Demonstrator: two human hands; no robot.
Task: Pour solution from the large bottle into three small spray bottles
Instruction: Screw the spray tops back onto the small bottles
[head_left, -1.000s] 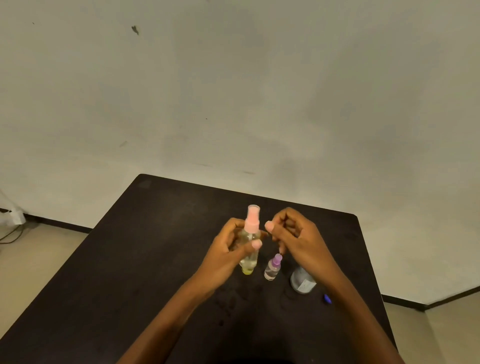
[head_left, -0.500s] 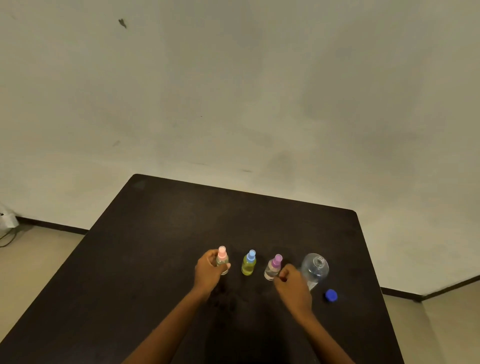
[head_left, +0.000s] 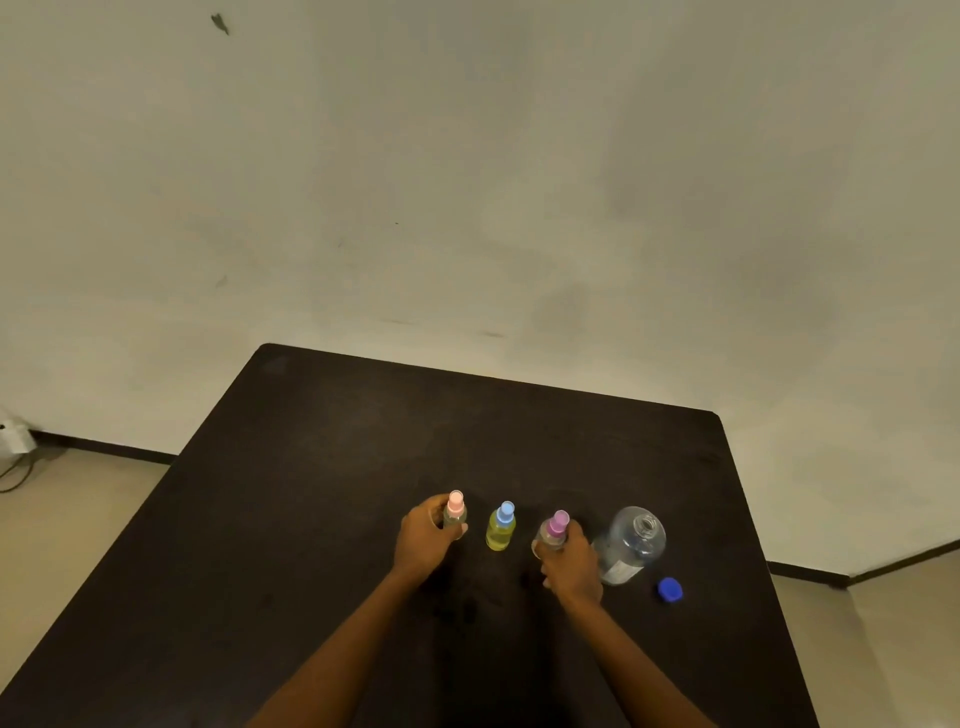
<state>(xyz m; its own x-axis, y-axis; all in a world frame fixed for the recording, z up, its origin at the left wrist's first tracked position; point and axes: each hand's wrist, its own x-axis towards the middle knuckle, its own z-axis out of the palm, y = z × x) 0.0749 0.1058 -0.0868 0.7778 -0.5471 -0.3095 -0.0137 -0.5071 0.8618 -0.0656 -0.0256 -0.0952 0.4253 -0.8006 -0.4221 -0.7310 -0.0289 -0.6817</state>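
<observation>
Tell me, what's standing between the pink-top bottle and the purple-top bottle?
The yellow bottle with the blue top stands between the pink-top bottle and the purple-top bottle, seen in the head view.

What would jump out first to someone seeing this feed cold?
A row of three small spray bottles on the dark table: the pink-capped bottle held by the left hand, the blue-capped yellow bottle standing free in the middle, and the purple-capped bottle held by the right hand. To the right of them stands the large clear bottle, uncapped, with its blue cap lying beside it.
</observation>
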